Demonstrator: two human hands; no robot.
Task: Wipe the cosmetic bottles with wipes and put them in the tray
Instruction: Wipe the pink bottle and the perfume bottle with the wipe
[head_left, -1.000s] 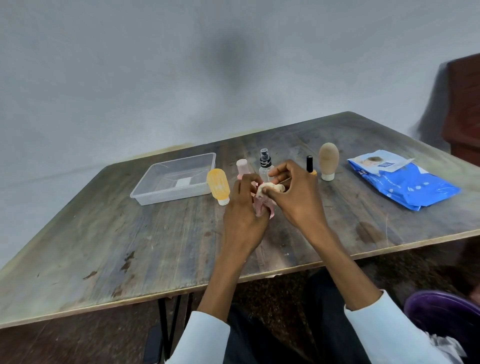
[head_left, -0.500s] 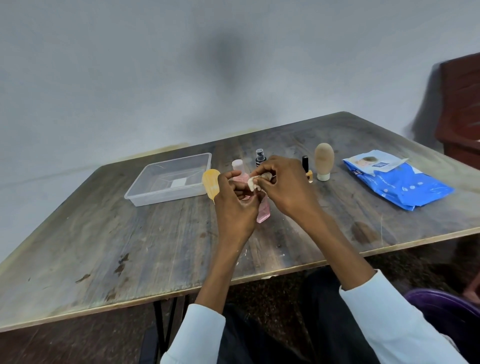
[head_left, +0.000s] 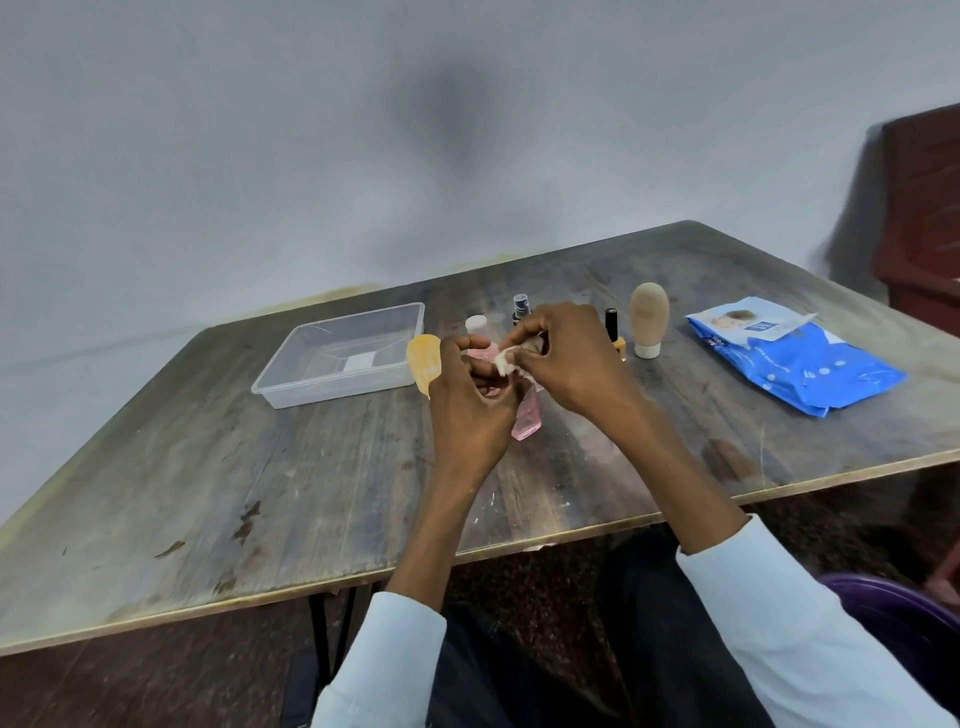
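Plain grey-white wall behind worn wooden counter w/ pale edging; dark red-brown furniture at right; dark speckled floor.

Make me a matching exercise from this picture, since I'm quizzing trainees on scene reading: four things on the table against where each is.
Things:
1. tray
2. wipes pack
3. pink bottle
4. beige tube

Places:
A. held in the left hand
B. far right of the table
C. left of the bottles
D. upright on its white cap, right of the hands

Pairs: 1-C, 2-B, 3-A, 4-D
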